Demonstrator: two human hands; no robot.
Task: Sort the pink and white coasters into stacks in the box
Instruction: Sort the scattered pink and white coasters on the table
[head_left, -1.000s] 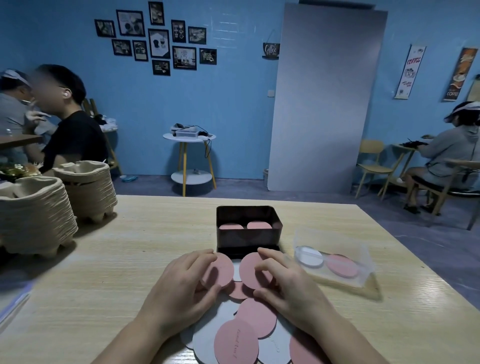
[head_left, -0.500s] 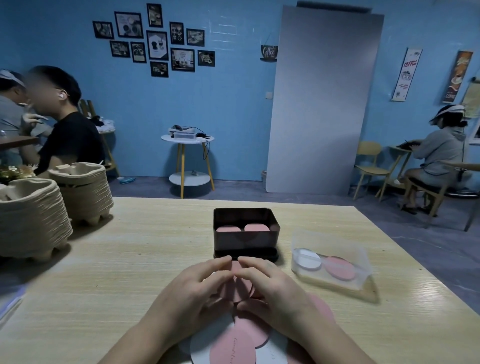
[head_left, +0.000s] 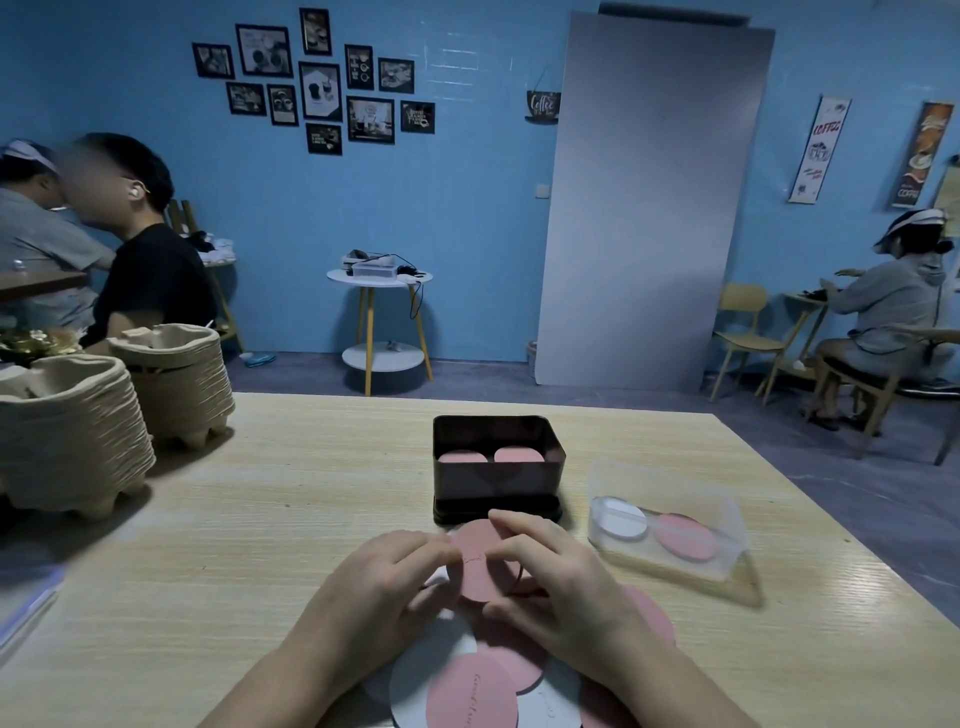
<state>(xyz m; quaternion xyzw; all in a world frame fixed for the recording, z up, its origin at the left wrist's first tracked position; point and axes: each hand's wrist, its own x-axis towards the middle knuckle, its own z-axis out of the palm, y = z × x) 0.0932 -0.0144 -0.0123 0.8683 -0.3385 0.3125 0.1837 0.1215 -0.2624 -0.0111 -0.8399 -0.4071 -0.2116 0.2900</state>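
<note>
Both forearms come in from the near edge of the counter (head_left: 218, 519) and meet at its middle. The left hand (head_left: 384, 587) has its fingers curled, with the fingertips pinching the left rim of a pink coaster (head_left: 478, 564). The right hand (head_left: 563, 587) pinches the same disc from the other side, forefinger arched over the top rim and thumb below. The coaster is raised and tilted, its face toward the camera, just on the near side of the dark box (head_left: 496, 488).

Inside the box lie two pink stacks (head_left: 462, 457) side by side. Under the wrists, at the near edge, lies a loose pile of pink and white coasters (head_left: 452, 670), overlapping. One pink disc there carries a line of cursive script, too small to read.

Toward the right edge sits a clear plastic container (head_left: 727, 519) holding a white coaster (head_left: 621, 519) beside a pink one (head_left: 685, 536). Two stacks of pulp cup carriers (head_left: 67, 431) stand at the left edge.

On the blue wall a small hanging sign (head_left: 543, 104) reads "Coffee", and a white banner (head_left: 823, 148) and a brown one (head_left: 923, 156) also show "COFFEE".
</note>
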